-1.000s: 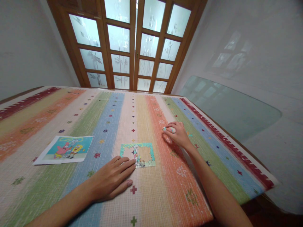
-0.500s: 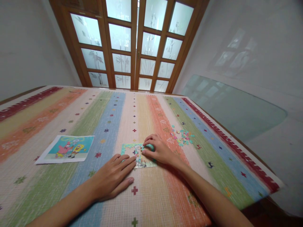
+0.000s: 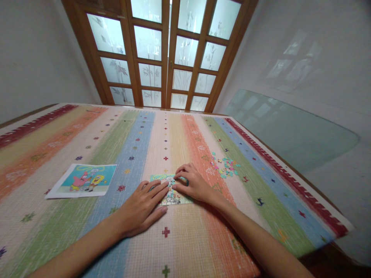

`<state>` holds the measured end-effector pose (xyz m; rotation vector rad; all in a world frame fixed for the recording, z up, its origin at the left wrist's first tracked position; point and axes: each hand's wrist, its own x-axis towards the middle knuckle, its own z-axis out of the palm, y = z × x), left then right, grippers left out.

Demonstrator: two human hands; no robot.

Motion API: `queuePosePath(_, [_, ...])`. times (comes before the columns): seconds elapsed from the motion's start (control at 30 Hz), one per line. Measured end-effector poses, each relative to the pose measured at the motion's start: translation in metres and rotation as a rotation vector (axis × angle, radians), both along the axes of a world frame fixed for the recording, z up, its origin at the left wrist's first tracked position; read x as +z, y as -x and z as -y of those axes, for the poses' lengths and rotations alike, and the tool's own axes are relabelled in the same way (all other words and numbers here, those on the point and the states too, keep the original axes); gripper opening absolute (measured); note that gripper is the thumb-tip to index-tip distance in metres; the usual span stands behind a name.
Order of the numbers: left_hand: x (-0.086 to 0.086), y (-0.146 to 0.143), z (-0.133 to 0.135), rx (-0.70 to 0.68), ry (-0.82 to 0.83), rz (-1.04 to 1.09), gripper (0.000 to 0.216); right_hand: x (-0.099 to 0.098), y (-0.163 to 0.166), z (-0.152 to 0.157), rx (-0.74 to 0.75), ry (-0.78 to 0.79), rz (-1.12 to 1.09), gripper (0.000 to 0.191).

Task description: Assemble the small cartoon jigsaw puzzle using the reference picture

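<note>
Puzzle (image 3: 176,199) (SpongeBob picture (image 3: 87,180) at left)

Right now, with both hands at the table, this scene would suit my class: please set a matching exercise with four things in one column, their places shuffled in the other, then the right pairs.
Things
1. part-built puzzle
2. wooden doors with glass panes
3. loose puzzle pieces
4. printed cartoon picture

Places
A. to the right of the right hand
B. beyond the far edge of the striped tablecloth
C. to the left of the left hand
D. partly covered from view by both hands

Right pairs: 1-D, 2-B, 3-A, 4-C
</note>
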<state>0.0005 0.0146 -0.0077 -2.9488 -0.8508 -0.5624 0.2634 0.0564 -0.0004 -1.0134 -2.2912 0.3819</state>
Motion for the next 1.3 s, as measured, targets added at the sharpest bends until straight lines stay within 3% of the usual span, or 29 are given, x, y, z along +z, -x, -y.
queuePosePath(0.6, [0.0038, -0.0049, -0.0007, 0.004, 0.038, 0.003, 0.055, 0.0055, 0.0001, 0.0018, 0.024, -0.040, 0.039, 0.007])
queuePosePath(1.3, [-0.0015, -0.0030, 0.0005, 0.006, 0.011, 0.007, 0.056, 0.0029, 0.0042, 0.0016, 0.068, -0.148, 0.055, 0.011])
